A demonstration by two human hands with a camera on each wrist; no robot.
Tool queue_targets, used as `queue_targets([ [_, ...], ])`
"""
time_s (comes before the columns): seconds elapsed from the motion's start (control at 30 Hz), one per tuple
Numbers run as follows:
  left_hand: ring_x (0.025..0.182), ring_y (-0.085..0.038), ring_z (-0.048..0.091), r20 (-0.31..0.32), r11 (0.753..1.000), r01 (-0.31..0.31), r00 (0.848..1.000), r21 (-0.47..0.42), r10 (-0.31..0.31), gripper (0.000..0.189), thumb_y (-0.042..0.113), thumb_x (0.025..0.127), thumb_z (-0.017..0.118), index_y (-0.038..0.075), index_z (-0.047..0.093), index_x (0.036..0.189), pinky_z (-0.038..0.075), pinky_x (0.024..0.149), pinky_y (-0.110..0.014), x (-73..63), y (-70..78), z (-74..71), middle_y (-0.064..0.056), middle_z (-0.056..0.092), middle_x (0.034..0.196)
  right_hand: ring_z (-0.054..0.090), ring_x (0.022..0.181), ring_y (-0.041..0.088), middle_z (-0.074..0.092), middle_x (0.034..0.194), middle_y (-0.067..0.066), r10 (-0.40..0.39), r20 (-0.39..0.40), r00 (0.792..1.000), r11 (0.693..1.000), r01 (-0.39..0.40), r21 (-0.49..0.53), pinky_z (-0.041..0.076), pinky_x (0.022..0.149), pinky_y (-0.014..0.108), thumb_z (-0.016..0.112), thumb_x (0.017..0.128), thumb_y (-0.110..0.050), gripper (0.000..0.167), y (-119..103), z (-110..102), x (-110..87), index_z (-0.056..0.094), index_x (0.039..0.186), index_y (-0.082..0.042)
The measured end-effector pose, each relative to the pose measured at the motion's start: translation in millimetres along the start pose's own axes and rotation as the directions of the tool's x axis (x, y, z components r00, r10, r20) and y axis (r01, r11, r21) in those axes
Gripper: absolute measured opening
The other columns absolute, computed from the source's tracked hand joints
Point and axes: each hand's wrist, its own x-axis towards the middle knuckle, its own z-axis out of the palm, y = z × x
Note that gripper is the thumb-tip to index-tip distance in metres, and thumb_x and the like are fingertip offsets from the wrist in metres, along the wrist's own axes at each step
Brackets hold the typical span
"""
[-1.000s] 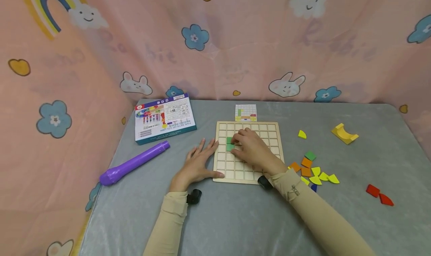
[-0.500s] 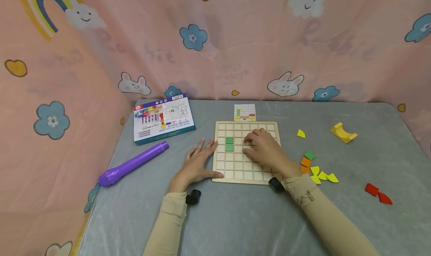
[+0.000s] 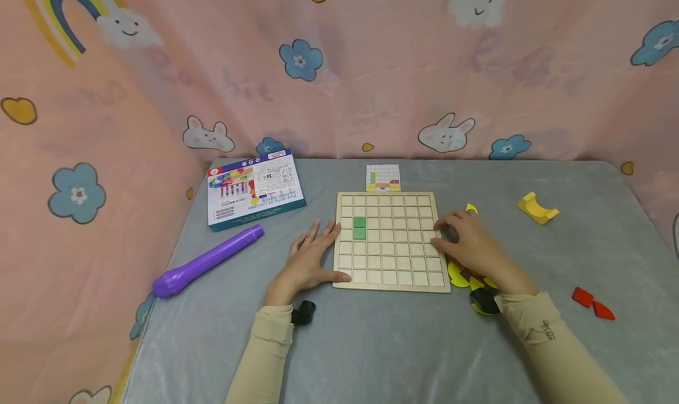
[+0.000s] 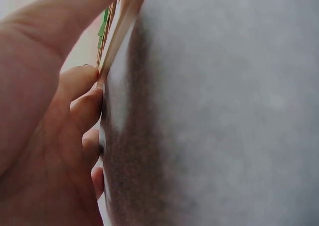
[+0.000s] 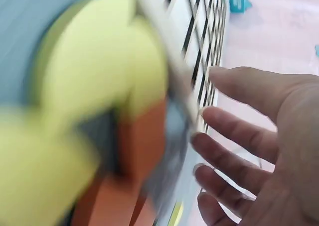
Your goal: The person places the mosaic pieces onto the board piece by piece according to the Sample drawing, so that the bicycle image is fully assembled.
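Note:
A wooden grid board lies in the middle of the grey table. Two green square tiles sit one above the other in its second column. My left hand spreads along the board's left side, its thumb on the lower left corner and fingertips at the edge. Over the board's right edge hovers my right hand, fingers loosely bent and apart, holding nothing. Beneath it, partly covered, are yellow curved pieces. The right wrist view shows an orange piece among them, blurred.
Behind the board lies a small pattern card. A flat printed box and a purple tube with a bulbous end are at left. On the right are a yellow arch block, a red square and a red curved piece.
My right hand has let go of the green tiles and moved right across the board to its right edge, over the loose pieces. The left hand stays in place.

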Motion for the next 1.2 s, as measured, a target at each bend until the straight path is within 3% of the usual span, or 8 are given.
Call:
queue_targets([
  [0.33, 0.168, -0.021, -0.008, -0.009, 1.0, -0.001, 1.0, 0.01, 0.001, 0.115, 0.049, 0.084, 0.089, 0.026, 0.019, 0.171, -0.001, 0.134, -0.054, 0.3, -1.1, 0.4, 0.009, 0.008, 0.179, 0.051, 0.117, 0.047, 0.061, 0.125, 0.029, 0.079, -0.032, 0.996, 0.996, -0.08, -0.042, 0.043, 0.102, 0.069, 0.077, 0.098, -0.017, 0.032, 45, -19, -31.2, 0.069, 0.12, 0.005],
  [0.67, 0.168, -0.023, -0.007, -0.015, 1.0, -0.009, 1.0, 0.006, 0.009, 0.113, 0.048, 0.084, 0.089, 0.024, 0.021, 0.171, 0.001, 0.134, -0.056, -1.1, -0.4, -0.9, 0.007, 0.01, 0.18, 0.048, 0.111, 0.047, 0.058, 0.121, 0.032, 0.193, -0.076, 0.978, 0.977, -0.199, -0.079, 0.043, 0.098, 0.069, 0.078, 0.097, -0.021, 0.04, 55, -23, -44.6, 0.063, 0.12, 0.009],
  [0.93, 0.168, -0.023, -0.007, -0.005, 1.0, -0.005, 1.0, 0.004, 0.005, 0.114, 0.048, 0.084, 0.089, 0.024, 0.02, 0.171, 0.0, 0.134, -0.056, -0.9, 0.4, -1.0, 0.007, 0.009, 0.18, 0.053, 0.103, 0.044, 0.062, 0.115, 0.03, 0.158, -0.094, 0.983, 0.98, -0.167, -0.105, 0.048, 0.091, 0.064, 0.079, 0.096, -0.017, 0.034, 51, -20, -42.0, 0.066, 0.114, 0.008],
  [1.2, 0.168, -0.023, -0.007, -0.005, 1.0, -0.015, 1.0, -0.003, 0.015, 0.114, 0.048, 0.084, 0.089, 0.025, 0.019, 0.171, 0.0, 0.134, -0.056, -1.5, 2.1, -0.8, 0.006, 0.01, 0.18, 0.062, 0.092, 0.036, 0.07, 0.101, 0.022, 0.047, -0.156, 0.987, 0.994, -0.062, -0.093, 0.053, 0.082, 0.055, 0.08, 0.096, -0.021, 0.031, 29, -9, -30.3, 0.071, 0.109, 0.005],
])
